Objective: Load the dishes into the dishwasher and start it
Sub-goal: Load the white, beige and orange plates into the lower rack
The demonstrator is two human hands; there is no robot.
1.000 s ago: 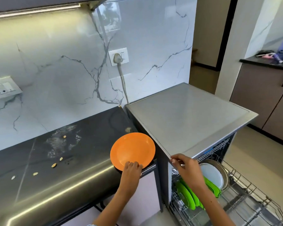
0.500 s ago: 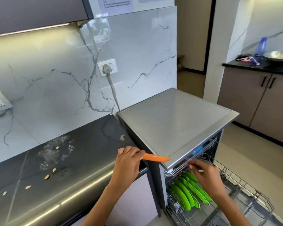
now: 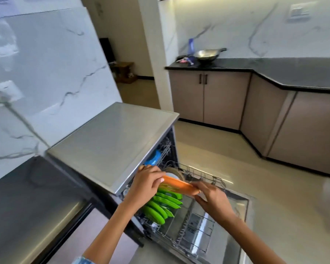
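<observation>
Orange plate (image 3: 180, 184) has left the counter at lower left: my left hand (image 3: 146, 184) grips one edge, right hand (image 3: 211, 195) fingers curl under the other, above the green plates (image 3: 163, 205) in the lower rack (image 3: 196, 228); slotting comes next.

steel wok (image 3: 207, 54) and blue bottle (image 3: 191, 45) on far black countertop (image 3: 293, 73), beige cabinets (image 3: 208, 98) below, wall socket (image 3: 5, 92) with plugged cable on marble wall
</observation>
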